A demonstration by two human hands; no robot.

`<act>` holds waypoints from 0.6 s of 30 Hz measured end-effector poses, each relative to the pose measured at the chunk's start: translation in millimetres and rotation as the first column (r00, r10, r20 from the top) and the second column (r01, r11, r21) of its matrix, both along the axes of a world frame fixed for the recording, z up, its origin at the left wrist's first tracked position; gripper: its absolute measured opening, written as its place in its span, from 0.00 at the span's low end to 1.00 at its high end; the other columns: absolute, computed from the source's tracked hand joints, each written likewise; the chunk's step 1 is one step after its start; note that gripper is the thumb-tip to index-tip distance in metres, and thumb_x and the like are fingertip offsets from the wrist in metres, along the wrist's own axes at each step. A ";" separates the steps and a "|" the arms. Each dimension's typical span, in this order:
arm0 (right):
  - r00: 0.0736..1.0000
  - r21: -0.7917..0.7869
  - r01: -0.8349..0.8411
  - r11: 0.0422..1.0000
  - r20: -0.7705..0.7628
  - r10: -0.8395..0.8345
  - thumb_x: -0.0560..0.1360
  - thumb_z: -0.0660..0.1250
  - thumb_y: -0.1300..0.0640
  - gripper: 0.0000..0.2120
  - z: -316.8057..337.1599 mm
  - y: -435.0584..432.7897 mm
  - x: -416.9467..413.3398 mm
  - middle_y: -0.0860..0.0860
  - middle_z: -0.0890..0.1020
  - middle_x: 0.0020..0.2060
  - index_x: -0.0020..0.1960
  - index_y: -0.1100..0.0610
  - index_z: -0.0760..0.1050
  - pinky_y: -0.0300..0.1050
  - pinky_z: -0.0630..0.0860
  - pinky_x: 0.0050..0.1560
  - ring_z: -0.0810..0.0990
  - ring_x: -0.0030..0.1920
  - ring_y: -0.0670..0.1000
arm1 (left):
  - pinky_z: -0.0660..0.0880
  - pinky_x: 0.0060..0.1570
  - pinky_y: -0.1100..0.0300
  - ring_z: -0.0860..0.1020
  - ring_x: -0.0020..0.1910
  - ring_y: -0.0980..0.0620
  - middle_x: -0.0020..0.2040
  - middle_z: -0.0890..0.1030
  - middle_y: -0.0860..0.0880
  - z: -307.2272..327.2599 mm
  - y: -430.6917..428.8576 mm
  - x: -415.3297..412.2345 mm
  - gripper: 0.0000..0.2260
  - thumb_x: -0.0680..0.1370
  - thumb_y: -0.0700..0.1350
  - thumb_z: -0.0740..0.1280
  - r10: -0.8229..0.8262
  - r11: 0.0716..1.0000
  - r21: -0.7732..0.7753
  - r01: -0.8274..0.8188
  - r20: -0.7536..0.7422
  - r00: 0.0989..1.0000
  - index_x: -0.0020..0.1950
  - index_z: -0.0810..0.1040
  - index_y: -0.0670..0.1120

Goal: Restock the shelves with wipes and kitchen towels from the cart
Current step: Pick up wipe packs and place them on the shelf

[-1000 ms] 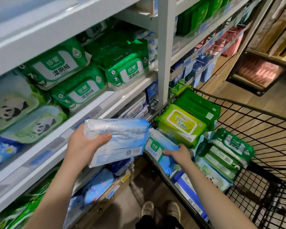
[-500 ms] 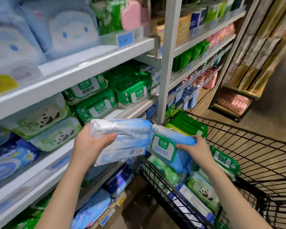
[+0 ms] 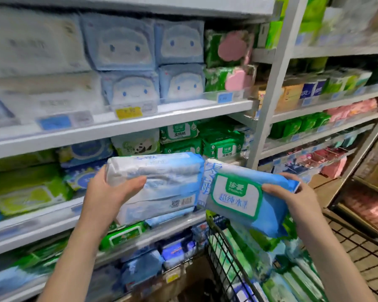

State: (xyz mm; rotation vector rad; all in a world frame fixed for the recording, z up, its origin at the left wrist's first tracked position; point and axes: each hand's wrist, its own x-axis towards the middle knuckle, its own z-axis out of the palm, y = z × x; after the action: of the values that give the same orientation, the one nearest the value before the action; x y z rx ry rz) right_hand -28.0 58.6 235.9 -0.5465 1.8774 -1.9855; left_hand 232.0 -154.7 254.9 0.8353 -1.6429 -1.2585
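So there are two packs of wipes up in the air here, one per hand. The pale wipes pack (image 3: 159,182), white and light blue with a barcode on its lower front, is in the left hand (image 3: 106,192). That grip is wrapped round the pack's left end, thumb laid across the front and fingers behind. The blue wipes pack (image 3: 249,199), with a white flip lid edged in green, is in the right hand (image 3: 292,196). That grip pinches its right end, thumb on the front and fingers over the top edge. The two packs meet in the middle, the blue one's left end overlapping the pale one's right end.

Both are held in front of the shelves (image 3: 194,109), level with the row of green packs (image 3: 223,147) and a panda pack (image 3: 138,144), and just above the near corner of the wire cart (image 3: 222,253). The cart has more wipes packs (image 3: 292,280) piled inside, mostly green and white I think, though it's pretty blurry down there.

One shelf up are blue cartoon-face packs (image 3: 122,42), green packs with pink lids (image 3: 229,46) and a yellow price tag (image 3: 128,112).
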 end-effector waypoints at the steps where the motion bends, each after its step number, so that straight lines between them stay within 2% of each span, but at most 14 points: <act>1: 0.999 -0.023 -0.036 0.999 -0.016 0.035 0.68 0.73 0.67 0.14 6.7 -1.9 7.3 0.53 0.81 0.42 0.49 0.55 0.75 0.45 0.74 0.39 0.79 0.39 0.52 | 0.76 0.34 0.68 0.82 0.39 0.58 0.41 0.85 0.53 5.2 5.5 13.1 0.12 0.69 0.38 0.75 0.027 1.000 -0.003 -0.027 -0.031 0.999 0.49 0.80 0.48; 3: 0.994 -0.064 -0.101 0.993 -0.056 0.098 0.68 0.72 0.67 0.13 19.3 -7.2 23.5 0.53 0.82 0.40 0.48 0.55 0.75 0.43 0.76 0.37 0.80 0.38 0.51 | 0.77 0.35 0.67 0.82 0.39 0.57 0.41 0.85 0.51 15.4 14.0 41.3 0.14 0.66 0.41 0.76 0.071 0.997 -0.010 -0.072 -0.095 0.993 0.49 0.79 0.48; 5: 0.984 -0.102 -0.156 0.983 -0.101 0.146 0.69 0.72 0.67 0.12 30.9 -16.0 39.8 0.50 0.83 0.38 0.48 0.55 0.76 0.39 0.76 0.32 0.81 0.34 0.47 | 0.78 0.39 0.63 0.83 0.41 0.56 0.43 0.85 0.51 25.3 20.3 70.0 0.22 0.58 0.48 0.81 0.109 0.993 -0.031 -0.113 -0.125 0.986 0.49 0.80 0.48; 7: 0.972 -0.132 -0.204 0.970 -0.148 0.184 0.69 0.72 0.67 0.11 43.1 -29.2 58.2 0.47 0.83 0.34 0.47 0.54 0.76 0.39 0.77 0.30 0.81 0.32 0.44 | 0.77 0.44 0.59 0.83 0.43 0.53 0.44 0.85 0.50 33.9 23.2 100.4 0.27 0.54 0.54 0.78 0.162 0.985 -0.037 -0.170 -0.166 0.973 0.50 0.80 0.48; 10: 0.951 -0.181 -0.274 0.945 -0.199 0.238 0.69 0.72 0.66 0.12 63.1 -53.0 88.9 0.47 0.83 0.34 0.45 0.51 0.75 0.38 0.77 0.30 0.80 0.30 0.43 | 0.75 0.46 0.58 0.83 0.41 0.56 0.41 0.85 0.53 47.3 23.4 144.0 0.24 0.54 0.53 0.77 0.232 0.966 -0.060 -0.251 -0.223 0.947 0.48 0.80 0.49; 13: 0.927 -0.203 -0.344 0.917 -0.225 0.299 0.69 0.72 0.65 0.11 81.3 -80.8 122.1 0.48 0.82 0.36 0.46 0.51 0.75 0.41 0.76 0.32 0.81 0.31 0.43 | 0.76 0.41 0.62 0.82 0.36 0.60 0.36 0.84 0.55 59.8 19.8 186.2 0.17 0.59 0.46 0.79 0.276 0.945 -0.105 -0.311 -0.260 0.925 0.46 0.80 0.48; 16: 0.901 -0.227 -0.404 0.886 -0.265 0.343 0.69 0.73 0.65 0.10 98.8 -112.6 157.6 0.49 0.84 0.36 0.48 0.56 0.76 0.41 0.77 0.32 0.82 0.34 0.46 | 0.74 0.31 0.72 0.79 0.29 0.62 0.28 0.80 0.57 71.3 9.1 227.1 0.10 0.66 0.41 0.77 0.337 0.915 -0.122 -0.385 -0.296 0.894 0.40 0.77 0.46; 17: 0.891 -0.230 -0.424 0.876 -0.279 0.358 0.69 0.73 0.64 0.11 103.7 -123.9 169.8 0.49 0.84 0.37 0.48 0.56 0.77 0.40 0.77 0.32 0.82 0.34 0.46 | 0.72 0.28 0.74 0.76 0.26 0.64 0.25 0.78 0.59 75.8 7.1 239.6 0.09 0.68 0.42 0.76 0.358 0.902 -0.125 -0.413 -0.319 0.878 0.37 0.76 0.47; 18: 0.880 -0.238 -0.448 0.862 -0.291 0.377 0.68 0.73 0.64 0.11 109.4 -134.7 183.8 0.48 0.84 0.36 0.48 0.55 0.76 0.39 0.77 0.32 0.82 0.34 0.45 | 0.70 0.27 0.75 0.74 0.23 0.64 0.22 0.75 0.59 80.7 5.7 251.6 0.13 0.66 0.49 0.77 0.357 0.892 -0.154 -0.425 -0.338 0.871 0.31 0.74 0.47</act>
State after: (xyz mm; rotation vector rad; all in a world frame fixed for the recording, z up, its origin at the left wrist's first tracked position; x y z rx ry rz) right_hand 155.8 -76.1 345.3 -1.2131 1.4124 -1.9733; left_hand 483.5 -149.0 335.6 0.7479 -1.2582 -0.8456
